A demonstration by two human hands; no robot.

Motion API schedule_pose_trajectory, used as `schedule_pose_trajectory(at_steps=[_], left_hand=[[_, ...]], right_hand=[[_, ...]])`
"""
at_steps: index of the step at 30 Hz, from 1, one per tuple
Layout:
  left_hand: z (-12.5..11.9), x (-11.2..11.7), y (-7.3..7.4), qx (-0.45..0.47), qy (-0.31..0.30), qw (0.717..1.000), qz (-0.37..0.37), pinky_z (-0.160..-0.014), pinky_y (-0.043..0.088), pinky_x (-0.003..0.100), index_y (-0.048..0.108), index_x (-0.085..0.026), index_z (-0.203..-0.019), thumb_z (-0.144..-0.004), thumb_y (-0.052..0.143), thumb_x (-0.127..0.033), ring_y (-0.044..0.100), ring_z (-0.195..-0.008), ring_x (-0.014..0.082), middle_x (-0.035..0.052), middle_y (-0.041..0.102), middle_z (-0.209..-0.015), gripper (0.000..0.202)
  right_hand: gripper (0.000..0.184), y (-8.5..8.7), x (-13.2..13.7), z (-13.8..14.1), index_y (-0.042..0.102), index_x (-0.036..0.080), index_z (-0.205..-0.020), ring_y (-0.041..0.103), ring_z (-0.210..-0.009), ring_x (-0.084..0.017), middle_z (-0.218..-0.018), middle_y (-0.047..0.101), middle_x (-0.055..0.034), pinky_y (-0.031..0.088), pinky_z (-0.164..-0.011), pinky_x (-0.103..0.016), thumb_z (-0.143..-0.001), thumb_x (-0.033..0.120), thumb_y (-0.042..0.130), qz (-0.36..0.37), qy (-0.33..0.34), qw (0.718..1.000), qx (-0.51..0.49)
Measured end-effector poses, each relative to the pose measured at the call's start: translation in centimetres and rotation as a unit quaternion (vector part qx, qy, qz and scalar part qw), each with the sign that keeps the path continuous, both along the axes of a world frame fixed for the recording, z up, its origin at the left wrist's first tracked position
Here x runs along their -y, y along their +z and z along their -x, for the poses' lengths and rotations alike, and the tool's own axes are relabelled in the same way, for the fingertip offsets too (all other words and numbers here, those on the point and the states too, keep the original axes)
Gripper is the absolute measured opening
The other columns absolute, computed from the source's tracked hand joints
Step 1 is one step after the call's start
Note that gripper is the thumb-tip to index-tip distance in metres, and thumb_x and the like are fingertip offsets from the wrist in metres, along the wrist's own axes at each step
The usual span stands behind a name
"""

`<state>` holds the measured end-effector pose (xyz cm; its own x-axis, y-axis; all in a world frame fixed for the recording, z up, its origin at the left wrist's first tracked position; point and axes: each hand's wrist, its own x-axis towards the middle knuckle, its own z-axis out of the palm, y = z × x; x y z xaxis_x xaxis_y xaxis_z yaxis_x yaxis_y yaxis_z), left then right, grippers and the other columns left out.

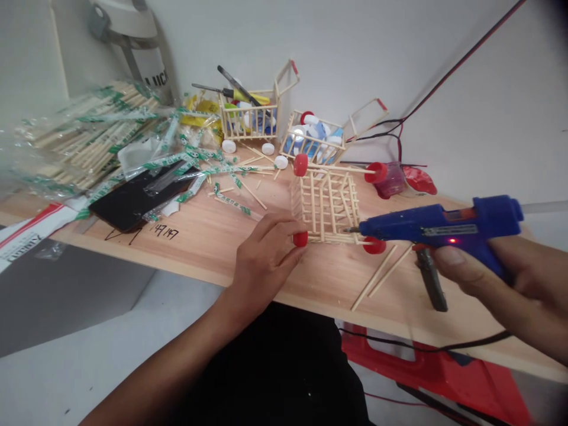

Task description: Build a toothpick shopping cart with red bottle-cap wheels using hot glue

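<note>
My left hand (pixel 264 257) pinches the near left corner of a miniature cart (pixel 326 207) made of thin wooden sticks, with a red cap wheel (pixel 300 238) between the fingers. The cart lies wheels up on the board, with red caps at its corners. In my right hand (pixel 497 284) is a blue hot glue gun (pixel 426 223), its small red light lit. The gun's nozzle points left and is at the cart's near right part; whether it touches the sticks I cannot tell. Two loose sticks (pixel 375 281) lie beneath the gun.
Behind stand two finished-looking stick carts (pixel 248 121) (pixel 313 142) holding bottle caps and tools. Bagged sticks (pixel 93 136), wrapper strips and a black phone (pixel 137 198) cover the left. A dark tool (pixel 430 281) lies near the right hand. A cable hangs below the wooden board (pixel 208 254).
</note>
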<state>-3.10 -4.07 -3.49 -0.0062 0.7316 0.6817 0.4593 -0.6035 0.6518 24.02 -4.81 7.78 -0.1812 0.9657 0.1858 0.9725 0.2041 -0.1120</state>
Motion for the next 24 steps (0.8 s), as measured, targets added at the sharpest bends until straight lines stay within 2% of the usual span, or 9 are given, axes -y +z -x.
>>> schedule_pose_trajectory(at_steps=[2, 7, 15, 24], left_hand=[[0.0, 0.0, 0.0, 0.001, -0.001, 1.0, -0.001, -0.093, 0.056, 0.032, 0.066, -0.019, -0.102, -0.085, 0.067, -0.014, 0.065, -0.104, 0.0166, 0.0064, 0.069, -0.104, 0.018], [0.0, 0.0, -0.1, 0.002, -0.005, 1.0, 0.005, -0.094, 0.055, 0.032, 0.065, -0.019, -0.103, -0.084, 0.067, -0.013, 0.064, -0.104, 0.0166, 0.0059, 0.068, -0.105, 0.02], [0.1, 0.1, -0.1, -0.005, -0.012, 1.0, 0.008, -0.094, 0.054, 0.031, 0.065, -0.017, -0.104, -0.082, 0.069, -0.009, 0.064, -0.104, 0.016, 0.0063, 0.068, -0.105, 0.023], [0.1, 0.1, 0.0, -0.002, -0.012, 1.0, 0.007, -0.093, 0.055, 0.031, 0.064, -0.019, -0.104, -0.083, 0.067, -0.009, 0.064, -0.104, 0.0158, 0.0058, 0.068, -0.105, 0.023]], right_hand=[[0.061, -0.4, 0.1, 0.7, 0.041, 0.024, -0.052, 0.039, -0.037, -0.014, -0.043, 0.038, 0.0027, 0.027, -0.036, -0.028, -0.083, 0.077, 0.039, 0.013, -0.012, 0.999, -0.034], [0.061, -0.9, 0.0, 2.1, 0.044, 0.024, -0.053, 0.044, -0.04, -0.016, -0.046, 0.045, 0.0011, 0.032, -0.038, -0.029, -0.08, 0.079, 0.039, 0.079, -0.035, 0.993, -0.081], [0.06, -1.3, -0.4, 2.7, 0.042, 0.024, -0.053, 0.043, -0.036, -0.015, -0.043, 0.044, 0.0011, 0.03, -0.037, -0.028, -0.079, 0.079, 0.039, 0.059, -0.032, 0.994, -0.089], [0.06, -1.6, -0.5, 2.6, 0.04, 0.024, -0.052, 0.039, -0.037, -0.013, -0.043, 0.042, 0.0008, 0.027, -0.037, -0.028, -0.079, 0.078, 0.042, 0.074, -0.033, 0.991, -0.102]])
